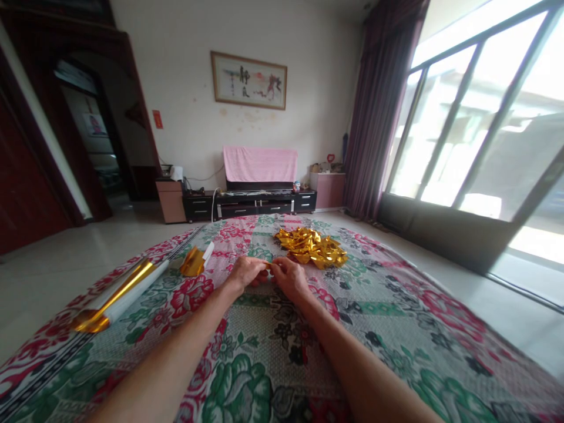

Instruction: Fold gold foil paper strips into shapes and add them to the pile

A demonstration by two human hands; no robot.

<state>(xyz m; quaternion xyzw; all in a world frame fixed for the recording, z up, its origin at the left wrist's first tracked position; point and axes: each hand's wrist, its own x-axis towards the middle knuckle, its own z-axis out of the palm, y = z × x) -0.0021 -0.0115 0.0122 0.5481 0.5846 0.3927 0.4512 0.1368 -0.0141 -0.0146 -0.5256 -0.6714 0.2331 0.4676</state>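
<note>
My left hand and my right hand meet over the middle of the flowered cloth. Between their fingertips they pinch a small piece of gold foil paper, mostly hidden by the fingers. Just beyond my right hand lies a heap of folded gold foil pieces. To the left of my left hand rests a small stack of gold foil sheets with a white edge turned up. Farther left is a loosely rolled bundle of gold and white foil paper.
Beyond the cloth, a low black cabinet stands against the wall, with a pink cloth draped over something on it. A purple curtain and large windows are at the right. A doorway opens at the left.
</note>
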